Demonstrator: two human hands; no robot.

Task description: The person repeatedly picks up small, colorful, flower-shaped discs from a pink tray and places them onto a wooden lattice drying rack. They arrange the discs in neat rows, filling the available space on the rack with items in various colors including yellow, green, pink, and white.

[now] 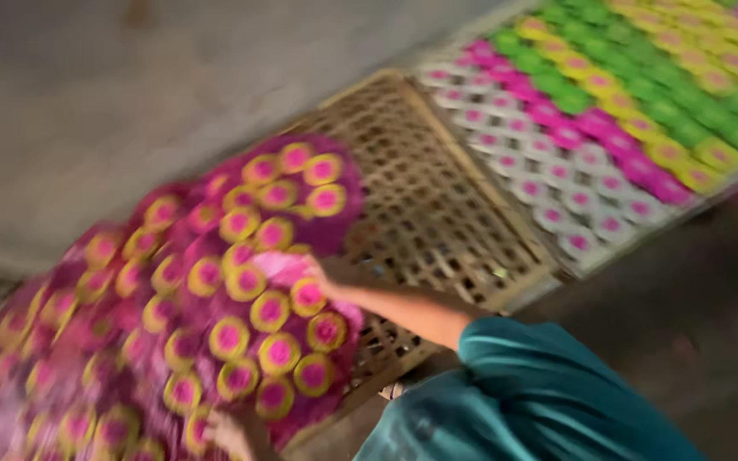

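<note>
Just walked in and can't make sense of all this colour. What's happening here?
A person in a teal sleeve is bent over a pile of magenta bundles with yellow-and-pink round ends. The right hand reaches into the pile; the left hand touches its lower edge. The pile lies on a woven bamboo tray. Beside it, another tray holds rows of green, yellow, pink and white discs. The picture is blurred.

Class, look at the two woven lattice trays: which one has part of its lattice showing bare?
The nearer tray, by the person's right hand: its right part is bare lattice. The far tray is covered with rows of green, yellow, pink and white discs.
</note>
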